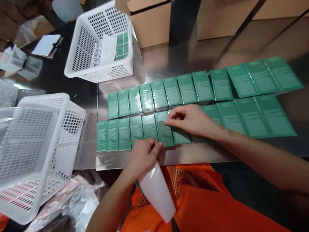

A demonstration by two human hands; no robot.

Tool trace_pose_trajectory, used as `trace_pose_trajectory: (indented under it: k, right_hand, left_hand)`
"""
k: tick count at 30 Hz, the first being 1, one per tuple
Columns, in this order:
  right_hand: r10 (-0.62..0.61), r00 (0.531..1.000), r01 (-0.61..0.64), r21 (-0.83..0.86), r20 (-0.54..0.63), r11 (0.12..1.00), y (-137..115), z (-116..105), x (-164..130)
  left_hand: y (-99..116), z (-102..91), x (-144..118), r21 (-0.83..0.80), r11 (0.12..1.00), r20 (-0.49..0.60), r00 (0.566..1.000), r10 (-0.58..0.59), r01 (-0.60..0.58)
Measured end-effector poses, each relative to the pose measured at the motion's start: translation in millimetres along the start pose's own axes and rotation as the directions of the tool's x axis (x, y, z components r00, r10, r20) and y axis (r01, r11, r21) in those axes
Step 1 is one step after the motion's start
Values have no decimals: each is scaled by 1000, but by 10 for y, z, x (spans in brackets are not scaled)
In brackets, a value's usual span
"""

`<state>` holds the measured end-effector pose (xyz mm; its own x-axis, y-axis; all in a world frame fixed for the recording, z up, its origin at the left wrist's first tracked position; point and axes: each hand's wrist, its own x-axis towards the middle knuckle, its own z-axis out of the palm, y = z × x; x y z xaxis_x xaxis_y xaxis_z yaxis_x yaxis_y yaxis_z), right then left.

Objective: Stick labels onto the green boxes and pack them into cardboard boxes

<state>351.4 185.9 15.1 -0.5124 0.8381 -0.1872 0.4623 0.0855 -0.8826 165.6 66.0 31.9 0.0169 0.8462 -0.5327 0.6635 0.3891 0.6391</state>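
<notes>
A: What carries everything?

B: A shiny metal table (183,154). Two rows of green shrink-wrapped boxes lie flat on it, side by side, running from the middle out to the right. Behind them stand cardboard cartons (149,24). A white perforated basket (96,48) sits at the far left of the rows with label sheets and more green boxes inside, and another white basket (36,151) lies tilted at the near left.

A: Where is the box being handled, relative to the hands?

B: It is a green box (164,131) in the near row. The right hand (190,120) reaches in from the right, palm down, forearm across the near row, fingertips pinched at that box's upper edge. The left hand (143,154) is just in front of the same box, at the table's near edge.

A: And the left hand's hold?

B: Closed, thumb against fingers, gripping a glossy white backing sheet (156,193) that hangs down over the person's orange mesh vest (200,196). Whether the right hand pinches a sticker cannot be told.

A: Any writing?

B: Fine print covers the boxes' faces, too small to read. The label sheet (97,54) in the far basket shows blue marks, also illegible.
</notes>
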Motion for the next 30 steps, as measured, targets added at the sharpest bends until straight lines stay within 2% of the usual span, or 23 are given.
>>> trace_pose_trajectory:
  k: [2, 4, 12, 16, 20, 22, 26, 30]
  right_hand:
    - [-39, 998, 33, -131, -47, 991, 18, 17, 2]
    - [-66, 996, 53, -188, -64, 981, 36, 40, 13]
    - [-109, 993, 93, -278, -44, 956, 58, 80, 61]
    - [-130, 991, 114, -333, -26, 936, 66, 108, 35]
    - [-180, 960, 86, -386, -214, 918, 133, 150, 2]
    - [-175, 953, 66, -392, -248, 918, 132, 164, -17]
    - [-97, 987, 22, -492, -127, 871, -43, 195, -30]
    - [4, 1000, -16, -691, -18, 723, -264, 174, 132]
  left_hand:
    - [33, 19, 26, 33, 999, 3, 1000, -21, 20]
    - [51, 27, 48, 52, 998, -2, 1000, -31, 31]
    - [68, 14, 89, 76, 996, 16, 999, -51, 50]
    - [150, 15, 124, 192, 980, -11, 999, -53, 54]
    - [212, -10, 113, 338, 941, -1, 999, -36, 34]
    - [198, -43, 67, 338, 941, 10, 999, -41, 35]
    - [98, -139, -84, 231, 972, -82, 996, -27, 46]
    - [-33, -217, -213, 169, 985, -189, 982, 6, 26]
